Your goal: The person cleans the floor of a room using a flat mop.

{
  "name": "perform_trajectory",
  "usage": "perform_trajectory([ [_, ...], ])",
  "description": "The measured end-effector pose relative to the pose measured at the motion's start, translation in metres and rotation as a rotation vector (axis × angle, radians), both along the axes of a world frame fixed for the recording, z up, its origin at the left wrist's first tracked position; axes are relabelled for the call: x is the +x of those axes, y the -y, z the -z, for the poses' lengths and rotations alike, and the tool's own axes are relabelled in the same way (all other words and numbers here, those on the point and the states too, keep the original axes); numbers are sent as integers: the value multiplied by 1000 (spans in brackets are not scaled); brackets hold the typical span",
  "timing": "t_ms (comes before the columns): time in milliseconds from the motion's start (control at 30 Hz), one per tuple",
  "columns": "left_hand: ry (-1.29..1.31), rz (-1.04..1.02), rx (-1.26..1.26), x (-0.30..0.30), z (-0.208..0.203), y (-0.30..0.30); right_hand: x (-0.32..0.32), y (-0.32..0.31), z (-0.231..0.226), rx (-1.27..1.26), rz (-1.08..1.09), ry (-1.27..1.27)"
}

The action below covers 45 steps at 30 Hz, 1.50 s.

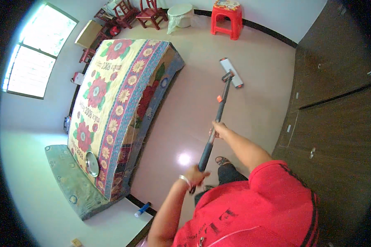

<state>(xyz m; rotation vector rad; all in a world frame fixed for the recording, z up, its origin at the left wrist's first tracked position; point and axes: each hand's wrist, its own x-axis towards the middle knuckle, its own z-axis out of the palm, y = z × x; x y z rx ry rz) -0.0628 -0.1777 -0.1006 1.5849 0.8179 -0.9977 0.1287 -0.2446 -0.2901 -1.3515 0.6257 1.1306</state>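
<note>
A flat mop [219, 112] slants away from me, its dark pole running from near my body out to the floor. Its grey-white head [236, 78], tipped with orange at the ends, lies on the tiles. Near the top of the pole, my left hand [195, 176], with a pale bracelet at the wrist, is wrapped round the grip. Farther down, my right hand [220, 130] is closed round the shaft. An orange tab [219, 99] sticks out from the pole between that hand and the head.
Left stands a bed [123, 99] under a flowered cover, a round metal tray [92, 164] on its edge. Dark wooden cabinets [334, 123] line the right. A red stool [227, 20], a plastic-covered round tub [180, 16] and wooden chairs [151, 15] stand at the back. A blue bottle-like object [142, 210] lies lower left.
</note>
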Motion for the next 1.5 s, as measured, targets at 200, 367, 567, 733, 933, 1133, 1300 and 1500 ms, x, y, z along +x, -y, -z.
perform_trajectory([
  [200, -77, -517, -588, 82, -8, -3, 61, 26, 1, 164, 374, -197],
  [367, -60, -594, -460, 56, -31, -48, 31, -43, -3, 244, 395, -305],
  [567, 14, -745, -296, 89, -55, -83, 58, -126, -45, 279, 24, -190],
  [733, 83, -603, -441, 172, -53, -119, 133, -164, -86, 382, -205, -94],
  [933, 106, -648, -559, 273, -21, -151, 212, -203, -71, 191, -125, -180],
  [1133, 185, -537, -540, 402, -4, -176, 372, -217, -58, -33, -663, 221],
  [1300, 384, -447, -368, 418, 45, -232, 447, -92, -29, 55, -911, 34],
  [1500, -41, -1419, 3, 285, 161, -267, 461, 102, -72, -564, -1068, 639],
])
